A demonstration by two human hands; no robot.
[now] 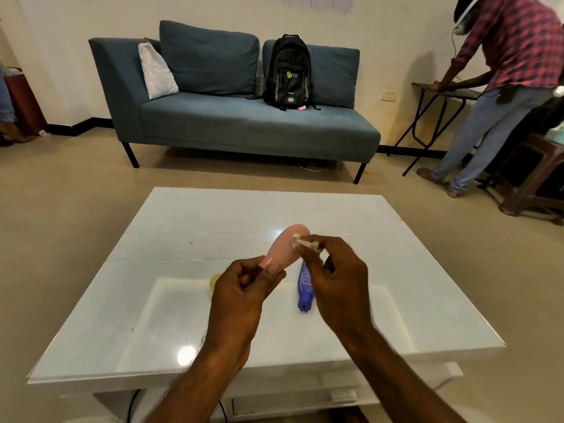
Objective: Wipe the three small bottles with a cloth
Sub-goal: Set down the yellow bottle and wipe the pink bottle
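Observation:
My left hand (244, 288) grips the cap end of a pink bottle (285, 245), which points away from me above the white table (183, 300). My right hand (332, 279) pinches a small crumpled cloth (305, 242) against the pink bottle's upper side. A purple bottle (305, 285) lies on the table just below my right hand, cap toward me. A yellowish bottle (215, 280) shows only as a small patch behind my left hand.
A blue sofa (244, 117) with a black backpack (288, 71) stands beyond the table. At the right, another person (503, 87) leans over a folding side table (442, 90), next to a wooden stool (537, 178).

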